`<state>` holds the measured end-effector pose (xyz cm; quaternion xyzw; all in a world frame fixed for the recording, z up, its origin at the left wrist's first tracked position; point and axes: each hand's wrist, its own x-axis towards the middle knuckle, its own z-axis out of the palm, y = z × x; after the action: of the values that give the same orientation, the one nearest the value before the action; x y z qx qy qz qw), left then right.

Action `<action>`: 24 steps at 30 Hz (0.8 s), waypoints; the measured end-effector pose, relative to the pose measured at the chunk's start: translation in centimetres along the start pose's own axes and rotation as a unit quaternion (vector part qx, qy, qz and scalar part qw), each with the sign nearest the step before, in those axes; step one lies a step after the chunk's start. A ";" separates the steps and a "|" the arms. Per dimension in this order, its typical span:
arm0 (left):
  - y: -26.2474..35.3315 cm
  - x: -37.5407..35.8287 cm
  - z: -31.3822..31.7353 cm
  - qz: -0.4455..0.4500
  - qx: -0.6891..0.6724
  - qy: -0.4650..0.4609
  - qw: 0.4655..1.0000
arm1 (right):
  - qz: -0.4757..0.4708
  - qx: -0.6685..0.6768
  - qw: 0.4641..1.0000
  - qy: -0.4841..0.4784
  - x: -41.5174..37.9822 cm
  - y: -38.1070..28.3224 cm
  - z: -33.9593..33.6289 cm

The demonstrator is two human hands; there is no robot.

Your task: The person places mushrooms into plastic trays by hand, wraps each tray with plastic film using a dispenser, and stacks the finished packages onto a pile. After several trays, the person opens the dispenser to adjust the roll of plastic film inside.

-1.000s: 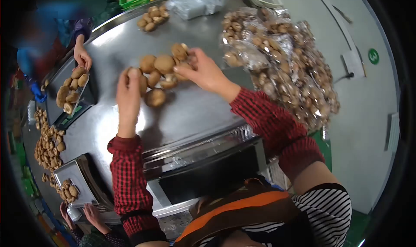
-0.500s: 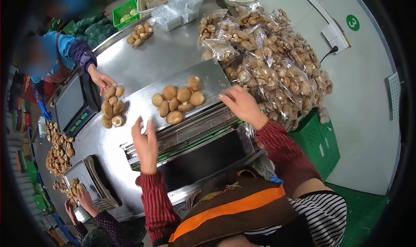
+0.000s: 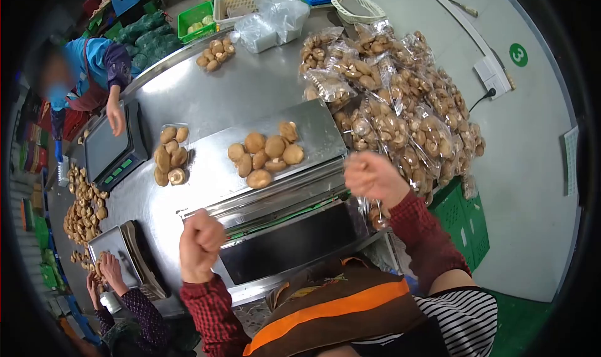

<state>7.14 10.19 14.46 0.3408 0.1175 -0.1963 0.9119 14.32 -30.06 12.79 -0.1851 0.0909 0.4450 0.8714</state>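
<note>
My left hand (image 3: 201,238) is closed in a fist at the front left of the wrapping device (image 3: 290,243), which has a black panel. At its right end my right hand (image 3: 375,176) is closed with the fingertips pressed together. Whatever either hand may be gripping is too faint to make out. Beyond the metal rollers, between my hands, a cluster of brown mushrooms (image 3: 274,146) lies on a raised metal plate (image 3: 318,128). Left of it, another pack of mushrooms (image 3: 163,159) rests on the steel table.
Bagged mushrooms (image 3: 400,84) are heaped at the right, above a green crate (image 3: 460,219). A co-worker (image 3: 94,62) reaches beside a black scale (image 3: 113,145). Another person's hands (image 3: 111,270) are at a second scale (image 3: 128,247). Loose mushrooms (image 3: 84,210) lie at the left.
Both my hands have closed from open and moved slightly down in view, the right one further right. The co-worker's hand has drawn back from the left mushroom pack.
</note>
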 end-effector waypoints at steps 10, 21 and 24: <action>0.9 18.4 -3.4 0.210 0.680 0.064 0.699 | -0.240 -0.479 0.806 0.251 17.9 -7.9 -4.3; 0.2 12.7 -1.3 0.182 0.762 -0.031 0.620 | 0.078 -0.585 0.780 0.209 16.1 -8.5 -3.2; -0.1 12.4 -1.9 0.213 0.719 -0.030 0.661 | 0.130 -0.699 0.661 0.240 14.9 -8.8 -0.8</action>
<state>17.99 7.93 8.67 0.8998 -0.1633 -0.0307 0.4035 30.22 -24.08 9.38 -0.8260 -0.0178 0.4271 0.3672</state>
